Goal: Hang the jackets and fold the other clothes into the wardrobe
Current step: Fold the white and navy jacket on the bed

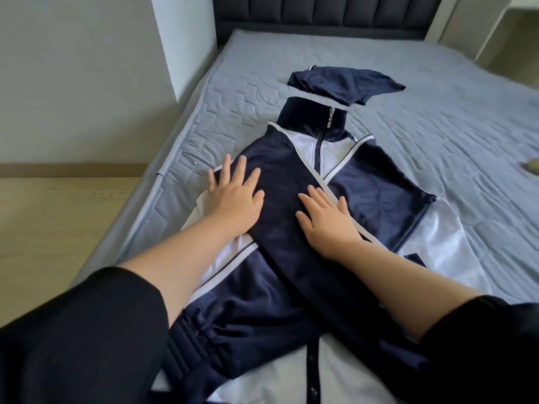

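Observation:
A navy and white zip-up jacket (pixel 376 176) lies face up on the bed, collar toward the headboard, with both sleeves folded across its front. My left hand (pixel 233 193) lies flat with spread fingers on the left part of the folded sleeve. My right hand (pixel 326 220) presses flat on the same navy sleeve near the white stripe. Beyond the collar lies a folded navy garment (pixel 344 83).
The grey quilted mattress (pixel 437 118) stretches wide to the right and back. A dark padded headboard (pixel 320 13) stands behind. Wooden floor (pixel 58 205) and a white wall are on the left. A small yellowish object (pixel 532 166) lies at the right edge.

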{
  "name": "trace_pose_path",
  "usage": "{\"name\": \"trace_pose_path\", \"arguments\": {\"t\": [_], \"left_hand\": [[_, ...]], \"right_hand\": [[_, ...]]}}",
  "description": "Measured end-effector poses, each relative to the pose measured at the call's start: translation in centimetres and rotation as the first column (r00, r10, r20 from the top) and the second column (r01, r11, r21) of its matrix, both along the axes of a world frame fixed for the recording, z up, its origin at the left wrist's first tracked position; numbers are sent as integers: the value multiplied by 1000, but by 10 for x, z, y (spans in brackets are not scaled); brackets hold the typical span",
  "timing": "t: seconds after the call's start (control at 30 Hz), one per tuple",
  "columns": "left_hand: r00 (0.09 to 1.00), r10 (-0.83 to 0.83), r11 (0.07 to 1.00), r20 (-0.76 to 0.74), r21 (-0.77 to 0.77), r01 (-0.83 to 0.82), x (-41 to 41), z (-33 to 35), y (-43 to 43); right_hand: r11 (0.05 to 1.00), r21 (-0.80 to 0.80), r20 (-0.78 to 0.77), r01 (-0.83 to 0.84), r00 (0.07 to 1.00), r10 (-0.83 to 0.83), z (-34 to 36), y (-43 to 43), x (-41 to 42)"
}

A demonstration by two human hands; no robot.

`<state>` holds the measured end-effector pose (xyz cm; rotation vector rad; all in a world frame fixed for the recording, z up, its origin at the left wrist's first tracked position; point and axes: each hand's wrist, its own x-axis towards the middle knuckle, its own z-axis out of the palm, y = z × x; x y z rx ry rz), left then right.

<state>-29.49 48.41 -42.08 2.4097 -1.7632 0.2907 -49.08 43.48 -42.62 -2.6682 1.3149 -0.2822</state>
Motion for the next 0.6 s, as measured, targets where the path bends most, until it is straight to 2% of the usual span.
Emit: {"name": "trace_pose_path", "arguments": {"t": [0.07,0.17,0.27,0.33,0.47,0.6], "left_hand": [[991,-133,991,17,-1,133,-8,5,-4],[968,-246,966,-58,66,249,-15,4,-20],[981,-100,987,-165,108,119,-6,-13,-27],[988,-1,996,-152,88,15,-2,-27,-28],[986,-7,999,-168,36,13,-1,-37,-35],[987,-23,999,-156,-48,16,-2,-39,-30]], "right_hand": [[994,-54,118,92,989,-85,4,-4,-3],[984,-28,63,178,982,-176,7,-13,-6],[978,-3,41,208,977,-207,7,-23,2],[977,-20,72,211,975,-209,11,-33,14],[968,-109,52,225,974,-221,27,-68,33],[959,21,153,284,947,-284,55,-116,42]]}}
